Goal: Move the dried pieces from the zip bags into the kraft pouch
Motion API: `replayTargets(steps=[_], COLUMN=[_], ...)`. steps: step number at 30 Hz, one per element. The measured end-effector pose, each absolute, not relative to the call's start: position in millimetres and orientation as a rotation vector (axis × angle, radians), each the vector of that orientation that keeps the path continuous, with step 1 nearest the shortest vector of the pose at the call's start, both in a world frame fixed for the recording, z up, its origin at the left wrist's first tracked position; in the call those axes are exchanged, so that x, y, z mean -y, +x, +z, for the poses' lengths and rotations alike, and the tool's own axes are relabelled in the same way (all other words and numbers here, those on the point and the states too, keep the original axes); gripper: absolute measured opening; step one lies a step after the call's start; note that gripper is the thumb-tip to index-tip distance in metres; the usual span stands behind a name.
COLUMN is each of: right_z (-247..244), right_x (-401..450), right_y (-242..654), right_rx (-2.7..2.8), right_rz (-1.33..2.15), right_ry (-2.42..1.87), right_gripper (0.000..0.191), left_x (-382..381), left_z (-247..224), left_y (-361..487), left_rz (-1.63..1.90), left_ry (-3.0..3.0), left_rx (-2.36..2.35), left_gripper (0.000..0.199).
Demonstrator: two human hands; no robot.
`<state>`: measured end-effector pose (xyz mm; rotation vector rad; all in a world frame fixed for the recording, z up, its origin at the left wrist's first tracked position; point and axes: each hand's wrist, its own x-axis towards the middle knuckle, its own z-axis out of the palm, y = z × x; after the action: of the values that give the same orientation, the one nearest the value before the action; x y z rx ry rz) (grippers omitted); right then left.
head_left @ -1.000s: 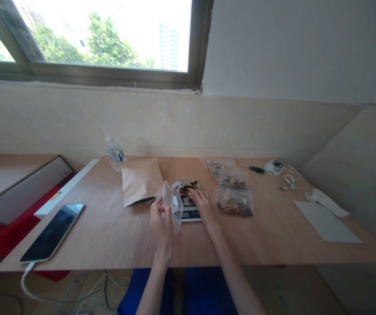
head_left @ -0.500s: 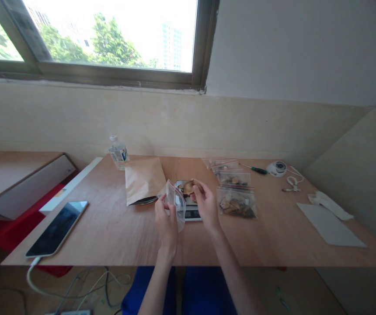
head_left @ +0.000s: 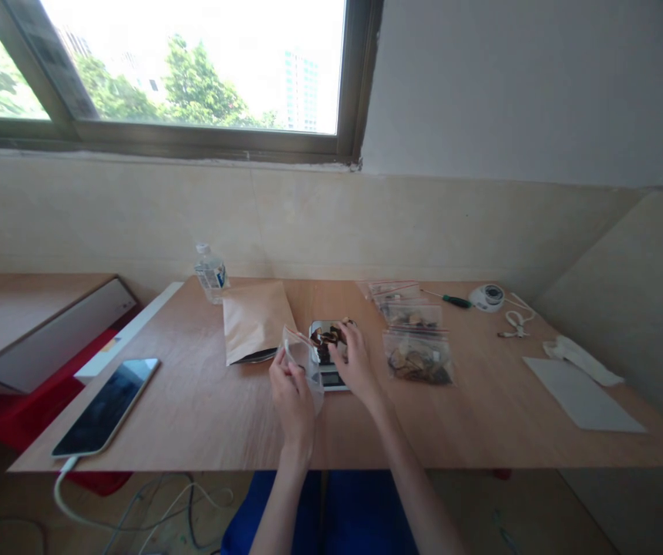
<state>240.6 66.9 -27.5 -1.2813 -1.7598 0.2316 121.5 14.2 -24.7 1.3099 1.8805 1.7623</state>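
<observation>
My left hand [head_left: 294, 393] pinches a clear zip-lock bag [head_left: 311, 378] by its upper left edge, its mouth facing the scale. Dark brown dried pieces [head_left: 324, 339], like dried mushroom slices, lie on the plate of a small digital scale [head_left: 334, 381]. Over the right side of the scale, my right hand [head_left: 358, 366] has its thumb and fingers apart, at the dried pieces. Those fingers partly hide the pieces and the plate. Left of the bag lies a brown paper pouch [head_left: 256, 320] with its dark opening toward me.
Several filled zip-lock bags [head_left: 418, 361] lie in a row to the right. Behind them are a green-handled screwdriver [head_left: 456, 301] and a white camera [head_left: 486, 297]. A plastic bottle [head_left: 211, 276] stands back left, a charging phone [head_left: 107, 408] lies front left, and white paper [head_left: 583, 397] lies right.
The large tan piece my right hand held above the scale is no longer raised in it; the fingers have spread low over the pieces. My left hand and the bag have shifted slightly left.
</observation>
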Motion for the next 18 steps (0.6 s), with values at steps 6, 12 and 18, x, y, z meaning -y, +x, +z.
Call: replayTargets(steps=[6,12,18], right_z=[-62.9,-67.1,-86.1], right_x=[-82.0,-83.4,-98.2], right_y=[226.4,217.7,236.2], right_rx=[1.854,1.878,1.830], right_rz=[0.122,-0.011,-0.035], right_ry=[-1.633,-1.672,-1.585], right_gripper=[0.074,0.049,0.034], left_x=[-9.1,-8.0,-6.6], left_z=[-22.0,-22.1,-20.9], left_y=[124.5,122.6,121.0], left_rz=[1.737,1.747,1.687], left_ry=[1.312,1.279,1.277], left_rx=[-1.872,-1.826,-1.859], left_gripper=[0.025,0.027,0.025])
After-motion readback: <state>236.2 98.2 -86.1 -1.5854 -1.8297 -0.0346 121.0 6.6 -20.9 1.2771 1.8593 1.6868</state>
